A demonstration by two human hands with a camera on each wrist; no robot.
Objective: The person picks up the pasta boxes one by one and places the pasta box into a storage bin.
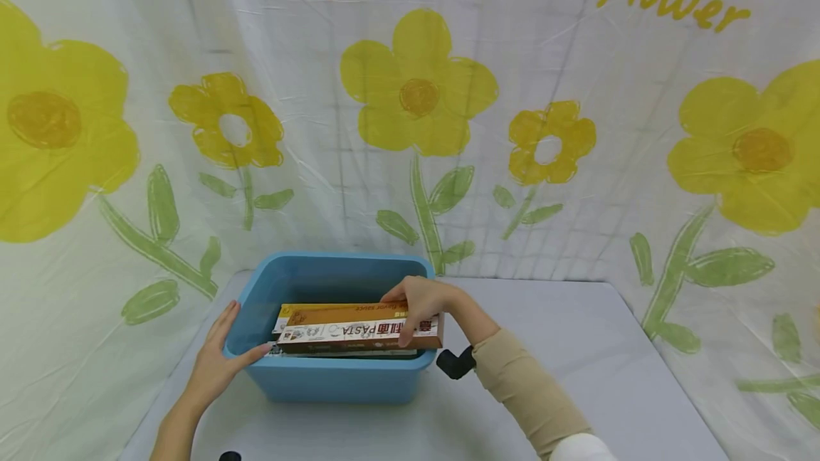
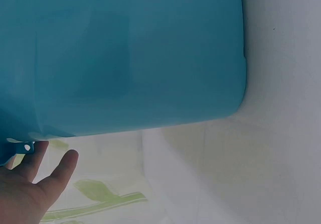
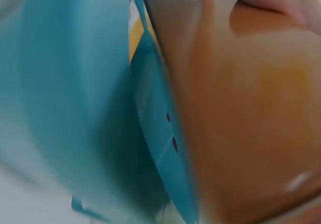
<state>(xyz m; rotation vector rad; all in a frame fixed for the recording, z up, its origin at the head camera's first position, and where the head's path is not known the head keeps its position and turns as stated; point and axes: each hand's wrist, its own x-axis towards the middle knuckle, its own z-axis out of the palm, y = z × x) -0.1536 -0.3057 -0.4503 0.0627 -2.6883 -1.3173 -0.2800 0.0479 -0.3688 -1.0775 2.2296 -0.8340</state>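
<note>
My right hand (image 1: 424, 304) grips the right end of a brown-and-white pasta box (image 1: 346, 336), thumb on the near side and fingers over the far side. The box lies lengthwise in the mouth of a blue plastic bin (image 1: 333, 384), its right end over the bin's right rim. In the right wrist view, the brown face of the pasta box (image 3: 251, 108) is close beside the bin wall (image 3: 75, 83). My left hand (image 1: 214, 361) rests at the bin's front left corner, fingers spread and fairly straight along the outside, thumb reaching over the front rim.
Other packages, one with a yellow edge (image 1: 285, 310), lie under and behind the box, mostly hidden. The bin stands on a pale table (image 1: 544, 375). A flower-printed curtain (image 1: 474, 219) hangs behind. A black object (image 1: 455, 363) shows beside the right wrist.
</note>
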